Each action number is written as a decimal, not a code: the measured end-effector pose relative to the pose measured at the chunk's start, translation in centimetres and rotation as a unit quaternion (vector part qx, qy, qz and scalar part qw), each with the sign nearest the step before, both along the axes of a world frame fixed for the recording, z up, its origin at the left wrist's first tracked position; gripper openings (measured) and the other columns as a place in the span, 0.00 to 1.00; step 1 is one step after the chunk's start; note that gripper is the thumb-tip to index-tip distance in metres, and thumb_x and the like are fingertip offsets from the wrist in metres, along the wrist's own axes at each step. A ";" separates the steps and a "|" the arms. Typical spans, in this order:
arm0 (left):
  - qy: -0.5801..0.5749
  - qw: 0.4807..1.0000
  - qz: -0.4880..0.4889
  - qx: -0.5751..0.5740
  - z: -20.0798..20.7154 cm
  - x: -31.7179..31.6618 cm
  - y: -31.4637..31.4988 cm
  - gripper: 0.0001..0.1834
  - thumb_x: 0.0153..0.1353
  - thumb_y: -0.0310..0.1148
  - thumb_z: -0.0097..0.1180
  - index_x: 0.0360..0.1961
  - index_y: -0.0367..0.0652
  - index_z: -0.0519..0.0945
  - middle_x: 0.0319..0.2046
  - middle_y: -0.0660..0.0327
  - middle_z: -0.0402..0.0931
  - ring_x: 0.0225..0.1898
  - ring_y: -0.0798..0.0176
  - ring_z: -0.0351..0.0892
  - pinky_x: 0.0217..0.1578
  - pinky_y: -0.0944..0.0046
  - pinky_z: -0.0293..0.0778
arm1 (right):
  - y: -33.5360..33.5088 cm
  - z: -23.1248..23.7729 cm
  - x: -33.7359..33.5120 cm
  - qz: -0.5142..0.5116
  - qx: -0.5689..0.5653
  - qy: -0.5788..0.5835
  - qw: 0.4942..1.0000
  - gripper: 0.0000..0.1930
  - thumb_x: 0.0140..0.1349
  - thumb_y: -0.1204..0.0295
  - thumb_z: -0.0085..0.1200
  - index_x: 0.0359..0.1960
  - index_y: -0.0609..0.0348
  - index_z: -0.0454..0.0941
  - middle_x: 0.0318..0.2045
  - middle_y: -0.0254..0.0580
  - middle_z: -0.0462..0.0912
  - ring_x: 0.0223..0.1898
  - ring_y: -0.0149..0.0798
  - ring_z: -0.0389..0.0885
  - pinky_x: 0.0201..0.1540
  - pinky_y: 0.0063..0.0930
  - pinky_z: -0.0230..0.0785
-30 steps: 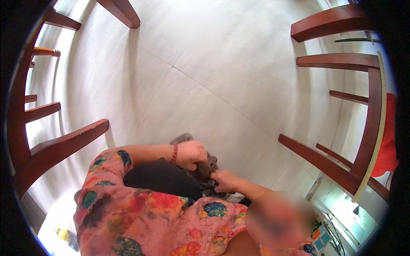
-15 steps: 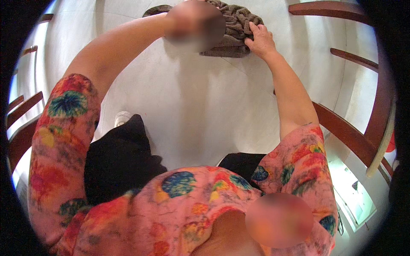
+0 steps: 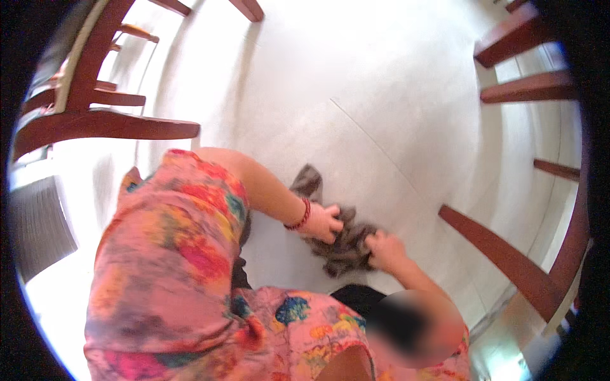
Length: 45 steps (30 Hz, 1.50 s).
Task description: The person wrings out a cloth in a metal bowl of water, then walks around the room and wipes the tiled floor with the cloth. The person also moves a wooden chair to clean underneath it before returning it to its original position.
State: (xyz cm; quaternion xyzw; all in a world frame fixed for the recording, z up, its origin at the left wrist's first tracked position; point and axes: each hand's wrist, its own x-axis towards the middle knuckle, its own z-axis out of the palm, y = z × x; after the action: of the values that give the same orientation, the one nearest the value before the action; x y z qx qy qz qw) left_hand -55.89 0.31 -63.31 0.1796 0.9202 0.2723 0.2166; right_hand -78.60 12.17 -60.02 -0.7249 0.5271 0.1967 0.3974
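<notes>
A crumpled grey-brown cloth (image 3: 348,254) lies bunched on the pale floor, one end of it stretching away toward the far left. My left hand (image 3: 323,223), a red beaded band at its wrist, presses onto the cloth's left part with bent fingers closed on its folds. Gripping the right edge is my right hand (image 3: 386,251), its fingers curled into the fabric. Slight blur softens the fingertips, and the cloth's underside is hidden.
Dark reddish wooden furniture legs stand on both sides: a curved leg (image 3: 146,127) at the left and a slanting leg (image 3: 495,254) at the right. More legs (image 3: 521,38) show at the far right. Pale floor (image 3: 330,76) with a thin seam runs between them.
The cloth and both hands are now nearer my body, lower in the view. My left arm has bent, and the view has turned, bringing the furniture legs to different places. Both hands stay on the cloth.
</notes>
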 end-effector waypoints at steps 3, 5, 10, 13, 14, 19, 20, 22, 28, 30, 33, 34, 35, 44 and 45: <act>-0.077 0.994 0.069 0.031 3.1 -0.5 -1.8 0.18 0.47 0.35 0.58 0.42 0.57 0.74 0.46 0.61 0.64 0.50 0.46 0.61 0.42 0.56 0.77 | -1.8 -0.1 -0.2 -0.072 0.081 -0.154 0.982 0.17 0.40 0.66 0.56 0.35 0.55 0.77 0.32 0.51 0.78 0.35 0.53 0.77 0.39 0.43 0.71; -0.123 0.971 0.205 -0.013 6.0 -1.3 -5.4 0.16 0.46 0.34 0.57 0.40 0.54 0.74 0.45 0.58 0.66 0.51 0.49 0.63 0.41 0.53 0.76 | -4.2 0.0 -0.5 -0.220 -0.010 -0.231 0.948 0.20 0.39 0.70 0.56 0.39 0.58 0.76 0.33 0.49 0.79 0.36 0.51 0.77 0.42 0.40 0.70; -0.114 0.748 0.616 -0.220 6.7 -0.7 -11.8 0.35 0.51 0.34 0.54 0.62 0.67 0.59 0.66 0.57 0.45 0.62 0.42 0.49 0.49 0.42 0.64 | -12.2 1.2 -1.5 -0.249 -0.324 -0.159 0.899 0.40 0.48 0.64 0.59 0.64 0.43 0.53 0.61 0.58 0.54 0.60 0.65 0.53 0.59 0.55 0.48; -0.123 0.733 0.647 -0.170 -0.4 0.7 -11.5 0.41 0.53 0.37 0.54 0.66 0.70 0.48 0.68 0.61 0.34 0.67 0.40 0.36 0.52 0.34 0.56 | -15.1 1.1 1.3 -0.079 -0.177 0.128 0.973 0.41 0.54 0.54 0.54 0.67 0.39 0.44 0.65 0.57 0.45 0.62 0.70 0.45 0.59 0.64 0.44; -0.251 0.703 0.649 -0.147 3.5 -2.0 -10.8 0.43 0.53 0.36 0.54 0.66 0.71 0.46 0.69 0.62 0.32 0.68 0.39 0.32 0.54 0.33 0.52 | -15.6 0.6 1.0 -0.086 -0.193 0.151 0.966 0.41 0.55 0.52 0.53 0.67 0.38 0.42 0.65 0.57 0.45 0.63 0.70 0.44 0.59 0.64 0.44; -0.264 0.680 0.660 -0.181 2.4 -2.5 -10.1 0.45 0.51 0.38 0.58 0.67 0.66 0.46 0.68 0.56 0.34 0.67 0.39 0.38 0.59 0.42 0.49 | -14.3 -1.6 0.3 -0.041 -0.214 0.147 0.965 0.39 0.60 0.51 0.47 0.68 0.36 0.38 0.66 0.55 0.44 0.64 0.69 0.41 0.59 0.65 0.43; -0.270 0.667 0.670 -0.184 2.6 -3.3 -10.0 0.46 0.52 0.39 0.57 0.67 0.67 0.44 0.69 0.57 0.33 0.67 0.40 0.36 0.59 0.41 0.49 | -14.5 -1.2 -0.1 -0.046 -0.210 0.148 0.965 0.39 0.60 0.51 0.46 0.68 0.36 0.37 0.66 0.55 0.44 0.64 0.69 0.42 0.59 0.65 0.42; -0.316 0.660 0.658 -0.177 3.4 -3.7 -10.3 0.47 0.52 0.41 0.57 0.67 0.70 0.42 0.69 0.57 0.32 0.67 0.40 0.36 0.58 0.41 0.49 | -14.9 -0.6 0.1 -0.039 -0.210 0.160 0.964 0.37 0.61 0.51 0.44 0.68 0.35 0.38 0.66 0.54 0.42 0.64 0.69 0.42 0.59 0.65 0.42; -0.214 0.759 0.567 -0.239 2.2 2.7 -13.8 0.42 0.51 0.37 0.55 0.64 0.78 0.49 0.68 0.66 0.42 0.62 0.38 0.47 0.56 0.44 0.56 | -14.5 -1.3 1.2 -0.045 -0.230 0.181 0.955 0.36 0.61 0.54 0.46 0.67 0.30 0.39 0.66 0.53 0.41 0.64 0.69 0.43 0.60 0.60 0.46; -0.083 0.807 0.521 -0.265 -0.4 5.1 -14.4 0.41 0.48 0.25 0.52 0.63 0.69 0.56 0.63 0.59 0.53 0.59 0.43 0.55 0.56 0.53 0.55 | -14.9 -1.3 1.3 -0.060 -0.206 0.195 0.957 0.36 0.61 0.56 0.47 0.67 0.29 0.39 0.66 0.53 0.42 0.63 0.68 0.45 0.59 0.58 0.50; 0.001 0.847 0.486 -0.215 -1.6 8.7 -11.2 0.33 0.44 0.24 0.54 0.55 0.59 0.67 0.50 0.58 0.66 0.55 0.53 0.60 0.57 0.56 0.52 | -14.9 -0.4 3.0 -0.078 -0.183 0.224 0.954 0.36 0.60 0.59 0.48 0.66 0.27 0.41 0.66 0.53 0.43 0.61 0.68 0.49 0.56 0.57 0.55; 0.032 0.869 0.450 -0.203 -1.3 9.8 -10.3 0.30 0.44 0.24 0.54 0.52 0.57 0.69 0.46 0.59 0.69 0.53 0.52 0.62 0.56 0.56 0.54 | -14.8 -0.2 3.9 -0.080 -0.174 0.237 0.952 0.36 0.59 0.60 0.48 0.66 0.26 0.42 0.66 0.53 0.44 0.60 0.68 0.51 0.55 0.57 0.57; 0.058 0.877 0.436 -0.192 -1.8 11.8 -8.8 0.28 0.44 0.24 0.54 0.51 0.56 0.70 0.43 0.60 0.70 0.52 0.51 0.63 0.55 0.56 0.55 | -14.6 0.1 5.7 -0.081 -0.180 0.220 0.955 0.35 0.58 0.63 0.48 0.66 0.26 0.46 0.64 0.55 0.46 0.58 0.68 0.54 0.54 0.58 0.58; 0.099 0.793 0.590 -0.117 0.4 34.9 2.6 0.15 0.35 0.22 0.52 0.28 0.48 0.78 0.30 0.63 0.71 0.41 0.53 0.67 0.45 0.57 0.65 | -7.9 -3.1 30.5 0.115 -0.337 0.089 0.930 0.25 0.54 0.69 0.48 0.57 0.48 0.65 0.56 0.61 0.59 0.45 0.55 0.65 0.38 0.47 0.65; 0.053 0.757 0.638 -0.130 0.7 37.8 3.7 0.13 0.37 0.22 0.52 0.27 0.49 0.79 0.30 0.64 0.73 0.41 0.53 0.67 0.44 0.58 0.67 | -6.7 -3.4 33.0 0.147 -0.357 0.047 0.921 0.23 0.54 0.70 0.47 0.55 0.51 0.66 0.54 0.61 0.62 0.43 0.54 0.66 0.36 0.46 0.66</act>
State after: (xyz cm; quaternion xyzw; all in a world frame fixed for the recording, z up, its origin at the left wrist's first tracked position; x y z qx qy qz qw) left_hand -18.05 4.00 -62.60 -0.4645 0.8583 0.2153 -0.0350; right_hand -45.59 5.49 -63.40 -0.8779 0.4682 0.0852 0.0533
